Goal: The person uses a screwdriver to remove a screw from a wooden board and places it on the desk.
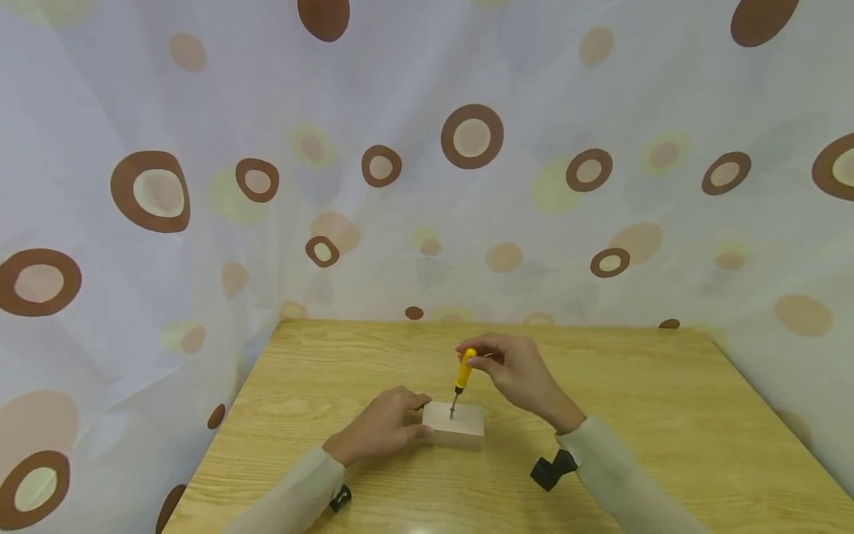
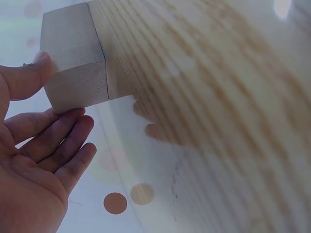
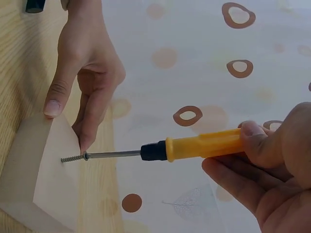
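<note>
A pale wooden block (image 1: 460, 430) lies on the wooden table. My left hand (image 1: 383, 426) grips the block's left end between thumb and fingers, as the left wrist view shows on the block (image 2: 73, 39). My right hand (image 1: 517, 371) holds a yellow-handled screwdriver (image 1: 465, 369) by the upper handle, between thumb and fingertips. In the right wrist view, the screwdriver's (image 3: 204, 144) tip meets the head of a screw (image 3: 73, 158). That screw stands in the block's top face, with much of its thread showing above the wood.
The light wood table (image 1: 640, 415) reaches back to a white curtain (image 1: 534, 222) with brown and yellow circles. More of this curtain hangs at the left and right. Small black devices (image 1: 547, 472) are at both wrists.
</note>
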`<state>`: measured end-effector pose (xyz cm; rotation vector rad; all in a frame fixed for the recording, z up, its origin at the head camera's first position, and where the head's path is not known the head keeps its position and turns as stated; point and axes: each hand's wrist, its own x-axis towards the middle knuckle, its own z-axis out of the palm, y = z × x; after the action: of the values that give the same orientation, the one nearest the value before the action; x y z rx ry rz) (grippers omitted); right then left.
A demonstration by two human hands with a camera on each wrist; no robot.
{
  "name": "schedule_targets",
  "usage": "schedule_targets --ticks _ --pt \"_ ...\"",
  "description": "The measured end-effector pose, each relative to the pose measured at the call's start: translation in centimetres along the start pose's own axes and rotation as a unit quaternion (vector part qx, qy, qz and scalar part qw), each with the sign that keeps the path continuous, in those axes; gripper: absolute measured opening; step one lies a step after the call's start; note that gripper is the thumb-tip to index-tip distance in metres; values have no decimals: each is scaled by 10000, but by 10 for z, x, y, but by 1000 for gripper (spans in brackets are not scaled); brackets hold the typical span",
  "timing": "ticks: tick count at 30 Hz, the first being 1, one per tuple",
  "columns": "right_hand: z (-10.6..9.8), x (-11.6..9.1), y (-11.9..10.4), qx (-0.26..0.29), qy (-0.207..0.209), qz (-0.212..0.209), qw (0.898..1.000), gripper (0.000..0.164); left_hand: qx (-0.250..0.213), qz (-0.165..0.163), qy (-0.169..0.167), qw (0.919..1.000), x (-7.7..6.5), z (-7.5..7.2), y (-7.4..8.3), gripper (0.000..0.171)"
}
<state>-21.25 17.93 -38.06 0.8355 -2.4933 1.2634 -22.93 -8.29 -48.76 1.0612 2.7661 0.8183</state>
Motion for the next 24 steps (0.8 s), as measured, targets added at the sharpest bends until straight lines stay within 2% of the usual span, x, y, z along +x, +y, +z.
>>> schedule_targets --ticks 4,7,15,19,24 --pt "-3 4 -1 249 -453 -121 9986 22 12 5 23 10000 0 -2 0 57" --pt "-2 4 -2 336 -528 -61 9980 20 -5 27 27 10000 0 -2 -1 56" --pt "6 0 -1 312 279 468 9980 22 -11 28 5 10000 1 2 -1 57" --pt "4 1 1 328 139 244 9991 13 -15 -40 -35 10000 1 1 0 58" --pt "0 3 1 469 -222 -61 9986 16 -41 -14 -25 10000 1 -1 1 56"
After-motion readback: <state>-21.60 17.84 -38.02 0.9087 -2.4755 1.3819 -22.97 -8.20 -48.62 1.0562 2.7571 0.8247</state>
